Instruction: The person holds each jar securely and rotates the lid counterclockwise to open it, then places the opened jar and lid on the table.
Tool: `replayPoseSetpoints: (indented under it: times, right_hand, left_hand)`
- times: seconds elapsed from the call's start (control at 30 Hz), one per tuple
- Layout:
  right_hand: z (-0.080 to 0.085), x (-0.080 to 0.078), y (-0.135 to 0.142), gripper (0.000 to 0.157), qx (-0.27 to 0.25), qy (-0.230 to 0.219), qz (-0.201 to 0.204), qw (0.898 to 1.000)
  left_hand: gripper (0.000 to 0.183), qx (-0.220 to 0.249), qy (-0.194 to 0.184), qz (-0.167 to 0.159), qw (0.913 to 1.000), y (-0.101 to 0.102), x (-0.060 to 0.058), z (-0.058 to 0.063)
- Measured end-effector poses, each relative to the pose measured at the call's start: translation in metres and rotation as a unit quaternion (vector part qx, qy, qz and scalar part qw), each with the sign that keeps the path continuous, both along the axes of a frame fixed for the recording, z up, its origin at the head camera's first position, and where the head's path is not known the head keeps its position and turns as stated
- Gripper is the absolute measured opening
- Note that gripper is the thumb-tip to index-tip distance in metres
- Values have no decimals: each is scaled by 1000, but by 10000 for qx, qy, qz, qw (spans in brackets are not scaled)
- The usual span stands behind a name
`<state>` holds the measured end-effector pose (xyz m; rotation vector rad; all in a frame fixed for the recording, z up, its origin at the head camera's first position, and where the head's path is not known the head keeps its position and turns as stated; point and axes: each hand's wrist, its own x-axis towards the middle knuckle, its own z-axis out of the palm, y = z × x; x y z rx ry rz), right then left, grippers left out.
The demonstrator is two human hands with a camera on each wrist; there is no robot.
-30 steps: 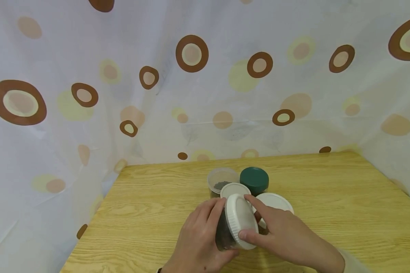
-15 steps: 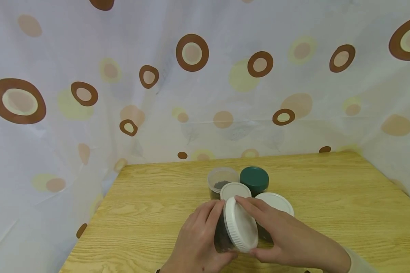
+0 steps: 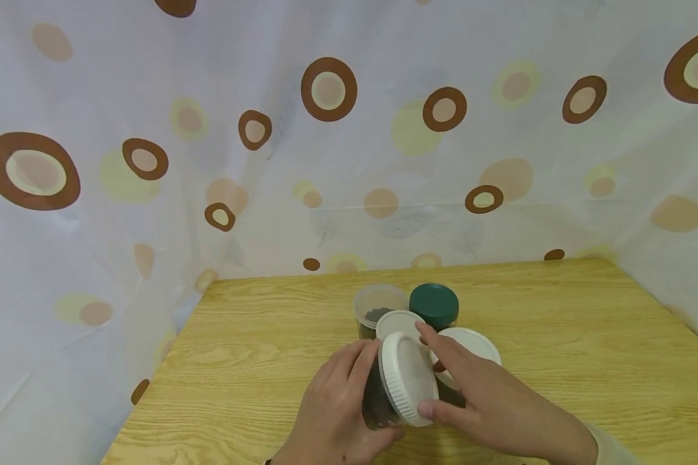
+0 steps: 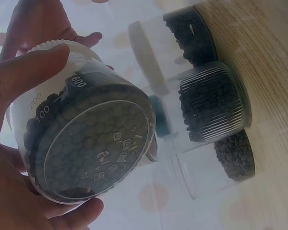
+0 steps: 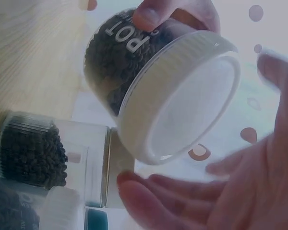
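Observation:
My left hand (image 3: 334, 403) grips a clear plastic jar (image 3: 375, 400) of dark beans, its fingers and thumb wrapped round the body. The jar is tilted on its side, its white ribbed screw lid (image 3: 412, 381) facing right. In the left wrist view, the jar's base (image 4: 96, 148) faces the camera, with measuring marks on the wall. Beside the lid, my right hand (image 3: 488, 400) has its fingers spread. The right wrist view shows those fingers apart from the lid (image 5: 192, 108), which sits on the jar; the beans show through the wall.
Just behind the held jar stand a clear-topped jar (image 3: 379, 298), a green-lidded jar (image 3: 433, 303) and two white-lidded jars, one in the middle (image 3: 395, 323) and one on the right (image 3: 474, 345). They rest on a wood-grain table (image 3: 256, 342) before a spotted curtain (image 3: 267, 213).
Half a second ago my right fingers and thumb lay against the lid; now they are spread and have moved off it, the forefinger higher. My left hand keeps its grip on the jar.

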<state>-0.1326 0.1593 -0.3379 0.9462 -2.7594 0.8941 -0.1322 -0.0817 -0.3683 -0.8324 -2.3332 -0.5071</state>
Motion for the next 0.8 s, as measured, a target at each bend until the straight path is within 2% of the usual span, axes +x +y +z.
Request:
replayPoseSetpoints:
  times: [0.1,0.17,0.23,0.4,0.5,0.6,0.67,0.8]
  right_hand:
    - [2,0,-1,75,-25,-631,-557,9965]
    - [3,-1,-2,72,-1,-934,-776,9926]
    - [3,-1,-3,70,81,-1143,-857,9897]
    - [4,-3,-8,64,200,-1404,-991,9849]
    - [6,-3,-12,65,226,-1552,-1114,9813]
    - [6,-3,-12,75,206,-1504,-1037,9830]
    - [5,-2,-11,82,203,-1286,-846,9879]
    - [1,0,-6,91,293,-263,-152,9991]
  left_hand:
    - [100,-20,166,-15,9999,1,0,-1]
    - [98,-24,306,-51,9995,2,0,-1]
    - [97,-59,324,-31,9995,3,0,-1]
    - [98,-122,92,91,9998,4,1,-1]
    - [98,-169,99,111,9997,5,1,-2]
    - [97,-194,169,112,9996,6,1,-3]
    - [96,-170,232,93,9995,5,0,-3]
    - [96,-103,498,14,9987,4,-1,-3]
